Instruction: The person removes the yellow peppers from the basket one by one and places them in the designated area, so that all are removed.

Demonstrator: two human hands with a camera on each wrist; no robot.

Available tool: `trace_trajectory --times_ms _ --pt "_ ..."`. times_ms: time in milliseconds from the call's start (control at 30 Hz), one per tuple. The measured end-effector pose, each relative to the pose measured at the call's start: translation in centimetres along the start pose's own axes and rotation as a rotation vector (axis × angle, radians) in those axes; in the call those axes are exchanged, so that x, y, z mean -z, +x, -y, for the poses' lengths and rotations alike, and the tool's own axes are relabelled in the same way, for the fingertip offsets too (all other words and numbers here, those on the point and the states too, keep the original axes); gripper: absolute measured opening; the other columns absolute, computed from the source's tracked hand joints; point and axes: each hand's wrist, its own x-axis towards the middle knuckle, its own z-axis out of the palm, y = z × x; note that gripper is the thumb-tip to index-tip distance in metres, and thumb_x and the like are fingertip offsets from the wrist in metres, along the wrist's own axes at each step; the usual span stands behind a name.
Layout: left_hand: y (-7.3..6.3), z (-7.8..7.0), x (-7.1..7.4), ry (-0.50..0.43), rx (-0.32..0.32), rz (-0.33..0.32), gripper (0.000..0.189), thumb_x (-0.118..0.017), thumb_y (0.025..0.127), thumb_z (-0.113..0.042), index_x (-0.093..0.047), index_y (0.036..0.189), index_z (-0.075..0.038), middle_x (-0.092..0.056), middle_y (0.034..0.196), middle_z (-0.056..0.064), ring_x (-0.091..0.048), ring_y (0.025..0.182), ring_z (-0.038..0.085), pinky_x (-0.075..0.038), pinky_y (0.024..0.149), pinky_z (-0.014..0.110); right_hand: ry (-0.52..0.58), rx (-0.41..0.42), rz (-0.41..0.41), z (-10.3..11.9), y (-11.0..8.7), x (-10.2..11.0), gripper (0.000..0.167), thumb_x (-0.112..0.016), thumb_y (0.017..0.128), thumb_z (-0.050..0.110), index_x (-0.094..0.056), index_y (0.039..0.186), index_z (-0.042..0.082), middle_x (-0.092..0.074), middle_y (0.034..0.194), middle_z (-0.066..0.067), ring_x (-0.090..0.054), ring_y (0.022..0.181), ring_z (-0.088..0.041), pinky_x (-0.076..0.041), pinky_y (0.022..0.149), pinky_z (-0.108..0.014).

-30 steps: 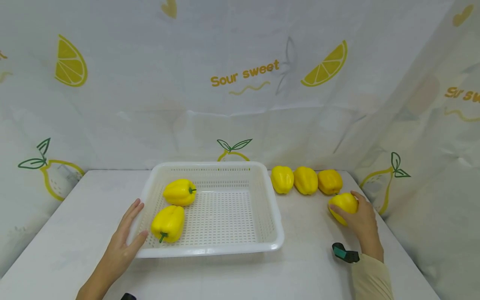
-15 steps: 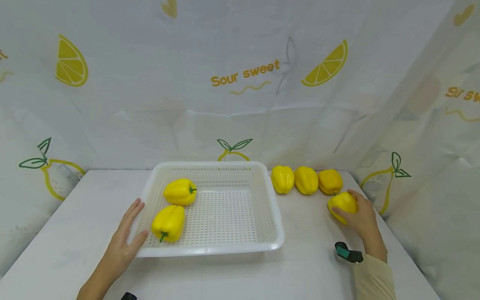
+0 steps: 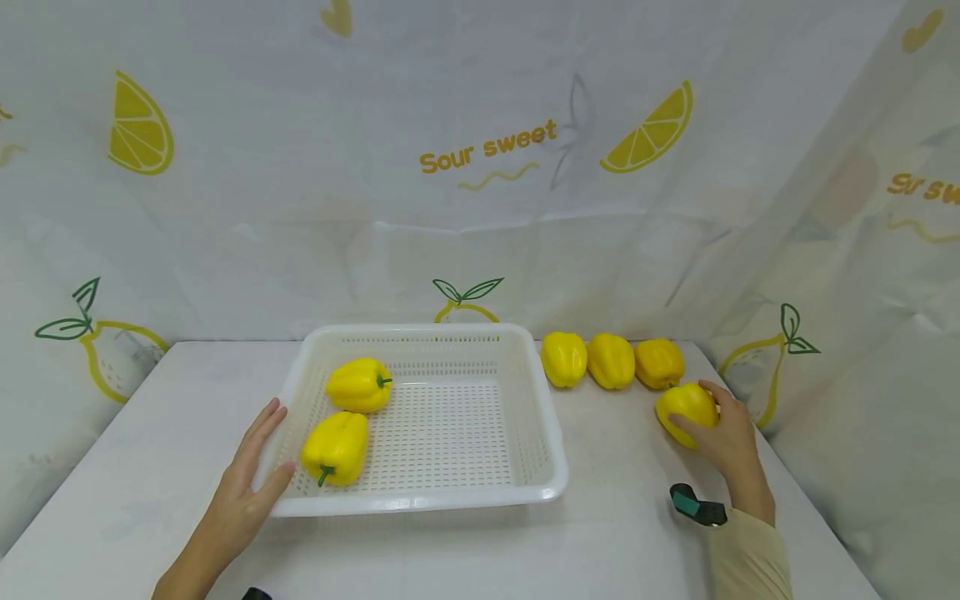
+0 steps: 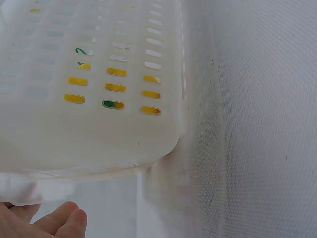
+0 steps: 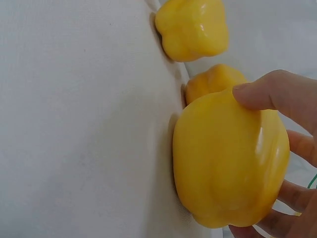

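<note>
My right hand (image 3: 727,440) grips a yellow bell pepper (image 3: 686,412) at the right side of the table, thumb on one side and fingers round the other. Up close in the right wrist view, that bell pepper (image 5: 228,163) sits at the table surface with its stem hidden. On the left, my left hand (image 3: 243,492) rests against the left rim of a white perforated plastic basket (image 3: 420,500), its fingers mostly straight. Inside the basket, along its left side, lie two yellow bell peppers, one farther back (image 3: 356,386) and one nearer (image 3: 335,450).
A row of yellow bell peppers stands right of the basket along the back edge: one beside the rim (image 3: 564,360), another in the middle (image 3: 611,362), a third (image 3: 659,363) just behind the gripped one. A lemon-print curtain (image 3: 480,242) hangs behind the white table (image 3: 465,558).
My right wrist has shifted slightly to the right and the gripped bell pepper has turned or moved a tiny bit. My left hand, the basket and the other bell peppers stay put.
</note>
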Motion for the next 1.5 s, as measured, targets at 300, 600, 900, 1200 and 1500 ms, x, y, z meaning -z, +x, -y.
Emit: trace_trajectory --times_ms 300,600,900,1200,1500 --pt "0.0 0.1 0.0 0.006 0.001 -0.001 0.066 -0.054 0.096 -0.004 -0.026 0.156 -0.008 -0.014 0.166 0.016 -0.006 0.136 -0.025 -0.007 0.101 -0.008 0.008 0.019 -0.026 0.0 -0.2 -0.1 0.086 -0.067 0.092 0.038 -0.023 0.153 -0.004 -0.028 0.146 -0.04 -0.033 0.125 -0.053 -0.035 0.102 -0.071" --pt "0.0 0.1 -0.1 0.004 -0.008 -0.002 0.067 -0.054 0.095 -0.003 -0.026 0.156 -0.007 -0.015 0.165 0.017 -0.007 0.134 -0.027 -0.008 0.101 -0.008 0.002 0.016 -0.025 0.5 -0.3 0.3 0.087 -0.066 0.093 0.04 -0.022 0.154 -0.002 -0.027 0.148 -0.039 -0.033 0.128 -0.054 -0.037 0.102 -0.07" --pt "0.0 0.3 -0.1 0.009 -0.013 -0.006 0.066 -0.054 0.095 -0.003 -0.027 0.155 -0.007 -0.015 0.165 0.018 -0.006 0.134 -0.026 -0.008 0.101 -0.008 0.022 0.043 -0.062 1.1 -0.6 0.5 0.081 -0.067 0.094 0.032 -0.024 0.155 0.001 -0.028 0.149 -0.037 -0.033 0.13 -0.054 -0.037 0.102 -0.071" --pt "0.0 0.3 -0.1 0.006 0.0 -0.001 0.066 -0.053 0.096 -0.005 -0.026 0.156 -0.008 -0.014 0.166 0.016 -0.007 0.139 -0.019 -0.007 0.101 -0.007 0.0 0.093 -0.097 1.9 -1.0 0.6 0.077 -0.067 0.095 0.032 -0.028 0.154 0.003 -0.031 0.148 -0.037 -0.034 0.13 -0.054 -0.037 0.101 -0.072" --pt "0.0 0.2 -0.1 0.008 -0.017 -0.007 0.066 -0.054 0.095 -0.004 -0.027 0.156 -0.008 -0.015 0.165 0.016 -0.007 0.137 -0.023 -0.008 0.102 -0.007 -0.015 0.142 -0.118 3.3 -1.3 0.6 0.073 -0.068 0.094 0.031 -0.034 0.152 0.004 -0.035 0.147 -0.035 -0.038 0.129 -0.053 -0.039 0.099 -0.07"
